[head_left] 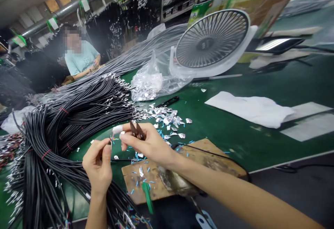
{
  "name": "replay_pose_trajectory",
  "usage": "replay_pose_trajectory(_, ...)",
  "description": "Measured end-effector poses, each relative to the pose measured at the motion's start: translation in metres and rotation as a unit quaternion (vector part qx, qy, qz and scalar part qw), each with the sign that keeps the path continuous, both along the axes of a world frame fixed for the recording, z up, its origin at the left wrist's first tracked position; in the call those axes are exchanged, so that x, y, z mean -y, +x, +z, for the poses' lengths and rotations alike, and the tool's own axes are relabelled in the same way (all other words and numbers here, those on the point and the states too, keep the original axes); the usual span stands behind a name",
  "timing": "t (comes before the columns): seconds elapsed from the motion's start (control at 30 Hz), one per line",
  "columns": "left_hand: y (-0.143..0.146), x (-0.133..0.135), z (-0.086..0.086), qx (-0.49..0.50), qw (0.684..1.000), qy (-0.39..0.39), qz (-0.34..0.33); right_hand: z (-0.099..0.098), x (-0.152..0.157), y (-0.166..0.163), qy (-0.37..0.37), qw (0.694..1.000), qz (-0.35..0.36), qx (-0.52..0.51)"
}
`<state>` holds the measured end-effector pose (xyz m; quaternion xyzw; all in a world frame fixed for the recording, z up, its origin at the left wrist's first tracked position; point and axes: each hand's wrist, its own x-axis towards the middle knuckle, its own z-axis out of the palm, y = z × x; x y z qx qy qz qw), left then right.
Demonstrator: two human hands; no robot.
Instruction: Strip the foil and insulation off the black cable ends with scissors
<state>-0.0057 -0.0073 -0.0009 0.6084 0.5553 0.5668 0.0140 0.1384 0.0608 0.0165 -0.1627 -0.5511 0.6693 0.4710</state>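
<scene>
My left hand [97, 164] pinches the end of a thin black cable [111, 142] between thumb and fingers. My right hand [146, 144] is closed on a small pair of brown snips [137, 130], whose blades point up close to the cable tip; its forefinger wears white tape. Both hands hover over a worn wooden board [208, 159] scattered with blue wire bits. Large bundles of black cables [65, 124] with foil-wrapped ends lie to the left.
Foil scraps [164, 117] litter the green table [235, 131]. A clear bag of scraps [153, 79] and a white fan [211, 39] stand behind. White cloth [250, 109] lies right. Another person [79, 57] sits at the far left.
</scene>
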Motion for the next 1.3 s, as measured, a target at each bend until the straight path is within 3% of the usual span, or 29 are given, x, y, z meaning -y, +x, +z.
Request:
replay_pose_trajectory(0.6, 0.0022, -0.0009, -0.0012, -0.04, 0.998, 0.022, -0.04, 0.0022, 0.0033, 0.0, 0.003, 0.999, -0.034, 0.024)
replay_pose_trajectory(0.93, 0.0002, -0.0006, -0.0011, -0.055, 0.997, 0.021, -0.046, 0.0033, 0.0024, 0.0036, 0.002, 0.999, 0.023, 0.036)
replay_pose_trajectory(1.3, 0.0011, -0.0005, -0.0009, -0.058, 0.998, 0.017, -0.032, 0.0033, 0.0, 0.0035, 0.011, 0.999, 0.032, 0.043)
